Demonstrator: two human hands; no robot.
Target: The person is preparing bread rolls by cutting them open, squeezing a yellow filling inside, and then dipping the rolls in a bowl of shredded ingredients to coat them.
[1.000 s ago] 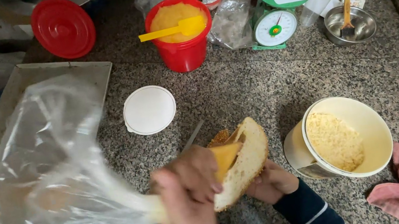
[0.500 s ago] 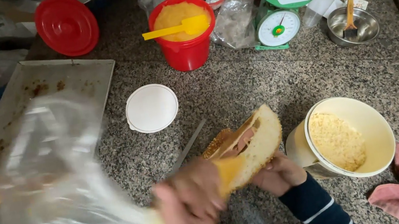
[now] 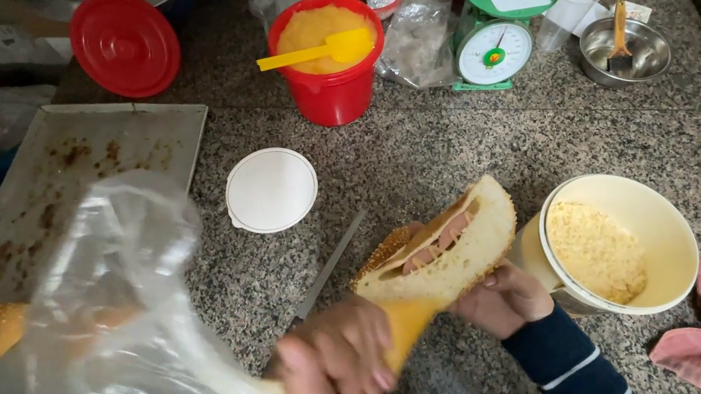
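We grip the split bread roll [image 3: 448,252] near the table's front edge – right hand [image 3: 503,299] clamped underneath, left hand [image 3: 336,373] squeezing the piping bag [image 3: 141,352] – keeping pressure steady so filling lands inside.

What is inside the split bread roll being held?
Inside the bread roll, pinkish sausage slices show along the opening. Deeper filling is hidden by crust and the right hand.
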